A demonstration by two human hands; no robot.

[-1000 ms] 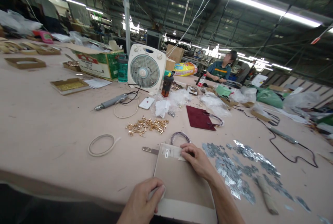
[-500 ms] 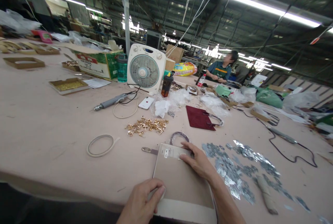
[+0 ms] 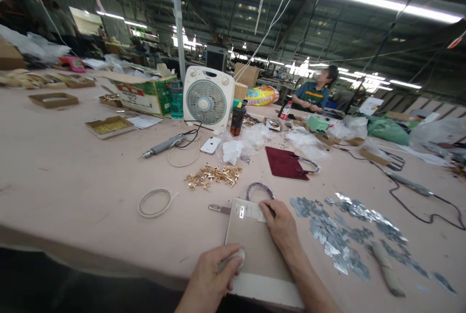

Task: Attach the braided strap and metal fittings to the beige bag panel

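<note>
In front of me lies a flat beige bag panel (image 3: 257, 250), its near edge at the table's front edge. A round handle (image 3: 260, 185) in clear wrap sticks out at its top, and a dark strap with a metal end (image 3: 217, 207) at its upper left. My left hand (image 3: 214, 271) is closed on a small whitish rounded thing (image 3: 241, 255) over the panel's left side. Fingers bent in a pinch, my right hand (image 3: 282, 223) rests at the panel's upper right, by a pale patch (image 3: 260, 215); what the fingertips hold is hidden. A small slotted plate (image 3: 241, 212) shows near the top.
Gold fittings (image 3: 214, 175) lie heaped beyond the panel, and flat silver plates (image 3: 331, 235) spread to the right. A tape ring (image 3: 155, 203), electric screwdriver (image 3: 163, 145), phone (image 3: 210, 145), fan (image 3: 208, 98) and dark red bag (image 3: 286, 163) lie around. A co-worker (image 3: 312, 94) is across the table.
My right hand's fingers, spread over the panel's top before, have drawn together into a pinch at the pale patch. My left hand keeps its grip near the left edge. The view has shifted slightly left.
</note>
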